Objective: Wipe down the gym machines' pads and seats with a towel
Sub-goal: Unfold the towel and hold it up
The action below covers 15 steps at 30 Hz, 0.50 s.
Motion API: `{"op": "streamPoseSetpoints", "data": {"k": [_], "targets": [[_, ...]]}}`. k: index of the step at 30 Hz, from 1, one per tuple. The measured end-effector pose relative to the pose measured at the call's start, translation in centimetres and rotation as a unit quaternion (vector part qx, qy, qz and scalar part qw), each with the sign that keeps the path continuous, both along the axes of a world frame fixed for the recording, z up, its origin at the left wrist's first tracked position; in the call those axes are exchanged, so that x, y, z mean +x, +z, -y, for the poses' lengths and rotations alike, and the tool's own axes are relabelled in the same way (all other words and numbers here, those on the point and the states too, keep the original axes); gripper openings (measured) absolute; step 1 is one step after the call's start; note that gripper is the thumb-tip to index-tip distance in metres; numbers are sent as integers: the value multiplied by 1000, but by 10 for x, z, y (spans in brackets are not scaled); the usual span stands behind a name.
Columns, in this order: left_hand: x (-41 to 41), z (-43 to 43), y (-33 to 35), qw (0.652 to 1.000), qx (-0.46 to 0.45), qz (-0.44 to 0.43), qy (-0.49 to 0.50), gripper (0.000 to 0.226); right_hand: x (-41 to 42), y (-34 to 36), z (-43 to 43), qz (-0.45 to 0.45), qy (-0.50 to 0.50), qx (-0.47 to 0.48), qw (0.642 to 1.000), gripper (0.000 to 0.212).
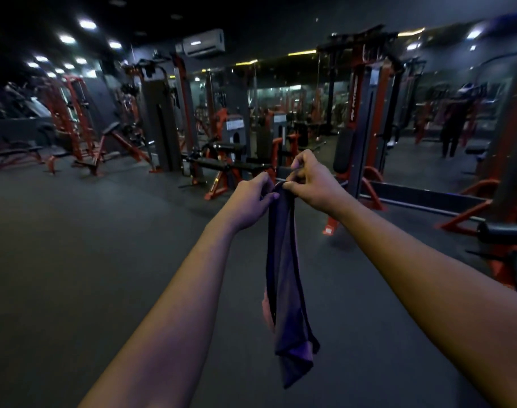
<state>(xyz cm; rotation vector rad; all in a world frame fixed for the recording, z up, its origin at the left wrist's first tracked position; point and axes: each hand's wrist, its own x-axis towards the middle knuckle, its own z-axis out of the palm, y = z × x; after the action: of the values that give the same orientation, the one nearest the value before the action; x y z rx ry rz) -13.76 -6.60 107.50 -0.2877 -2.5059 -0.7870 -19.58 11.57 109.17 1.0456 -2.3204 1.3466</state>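
A long dark purple towel [285, 278] hangs straight down in front of me over the dark gym floor. My left hand [251, 198] pinches its top edge from the left. My right hand [313, 181] pinches the same top edge from the right, fingers curled over the cloth. Both arms are stretched forward. A black bench pad [222, 163] on a red frame stands just beyond my hands. A black upright roller pad [342, 151] stands on the cable machine to the right.
Red-and-black machines line the far wall, with an incline bench [110, 128] at the left. A cable tower [366, 113] and a wall mirror stand at the right. Another padded machine [504, 234] sits at the right edge. Open rubber floor [89, 245] lies to my left.
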Motion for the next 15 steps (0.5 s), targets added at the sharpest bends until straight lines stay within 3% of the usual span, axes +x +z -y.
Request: {"op": "streamPoseSetpoints", "data": {"k": [7, 11, 15], "targets": [[8, 6, 49, 999, 5, -52, -11, 7, 13, 33, 9, 51, -18, 23, 998, 29], [6, 10, 64, 992, 21, -122, 16, 5, 3, 15, 10, 74, -65, 37, 994, 15], [2, 25, 69, 982, 32, -175, 60, 5, -9, -8, -3, 126, -53, 54, 989, 5]]}}
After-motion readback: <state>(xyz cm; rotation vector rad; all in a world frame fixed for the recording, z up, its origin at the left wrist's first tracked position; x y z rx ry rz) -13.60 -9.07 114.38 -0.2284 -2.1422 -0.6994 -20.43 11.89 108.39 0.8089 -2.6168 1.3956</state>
